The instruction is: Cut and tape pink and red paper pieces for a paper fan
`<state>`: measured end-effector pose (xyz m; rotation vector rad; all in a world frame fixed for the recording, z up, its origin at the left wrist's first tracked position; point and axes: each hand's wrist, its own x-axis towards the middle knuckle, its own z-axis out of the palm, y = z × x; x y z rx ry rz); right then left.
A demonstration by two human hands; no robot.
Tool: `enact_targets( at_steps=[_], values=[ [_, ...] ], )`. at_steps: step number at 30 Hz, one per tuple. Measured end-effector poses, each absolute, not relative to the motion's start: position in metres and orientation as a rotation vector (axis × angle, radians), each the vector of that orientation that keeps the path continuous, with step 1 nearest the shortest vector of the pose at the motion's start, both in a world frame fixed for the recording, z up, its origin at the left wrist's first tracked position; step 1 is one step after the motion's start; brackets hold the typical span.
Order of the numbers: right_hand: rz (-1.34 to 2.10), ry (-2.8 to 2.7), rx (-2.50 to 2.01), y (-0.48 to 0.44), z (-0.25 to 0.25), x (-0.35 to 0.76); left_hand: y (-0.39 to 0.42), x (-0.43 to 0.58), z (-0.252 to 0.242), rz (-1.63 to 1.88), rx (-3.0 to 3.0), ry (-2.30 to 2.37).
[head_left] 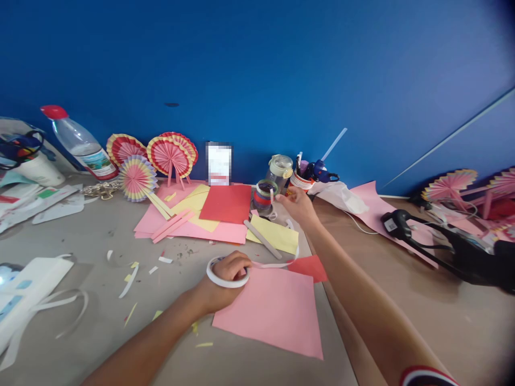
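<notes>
My left hand (229, 276) is closed around a white roll of tape (225, 280) at the top left edge of a pink paper sheet (273, 313). A strip of tape (277, 264) runs from the roll toward the right. My right hand (296, 205) reaches farther back, fingers curled beside a stack of coloured tape rolls (264, 197); whether it grips the strip's end is unclear. A yellow paper (277, 235) with a grey stick (261, 238) lies between the hands.
Pink, yellow and red papers (209, 212) lie at the back by folded paper fans (161, 155). A water bottle (80, 143), a jar (280, 169) and a pen cup (301, 179) stand near the blue wall. A black glue gun (406, 228) lies right. Paper scraps (132, 279) litter the left.
</notes>
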<state>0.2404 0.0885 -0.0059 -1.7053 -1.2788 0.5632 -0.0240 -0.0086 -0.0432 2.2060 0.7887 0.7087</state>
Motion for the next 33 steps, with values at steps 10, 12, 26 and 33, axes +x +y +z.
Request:
enact_targets(
  at_steps=[10, 12, 26, 33],
  values=[
    [1.172, -1.668, -1.165, -0.016, 0.022, 0.182, -0.008, -0.024, -0.028, 0.681, 1.690, 0.915],
    [1.336, -1.598, -1.167, -0.022, 0.018, 0.170, -0.009, -0.025, -0.028, 0.735, 1.760, 0.931],
    [1.660, -1.068, -1.000, -0.026, 0.003, 0.157, -0.012, -0.022, -0.034, 0.889, 2.114, 0.700],
    [1.216, -1.595, -1.230, -0.031, 0.001, 0.161, -0.007, -0.032, -0.032, 1.110, 1.559, 0.906]
  ],
)
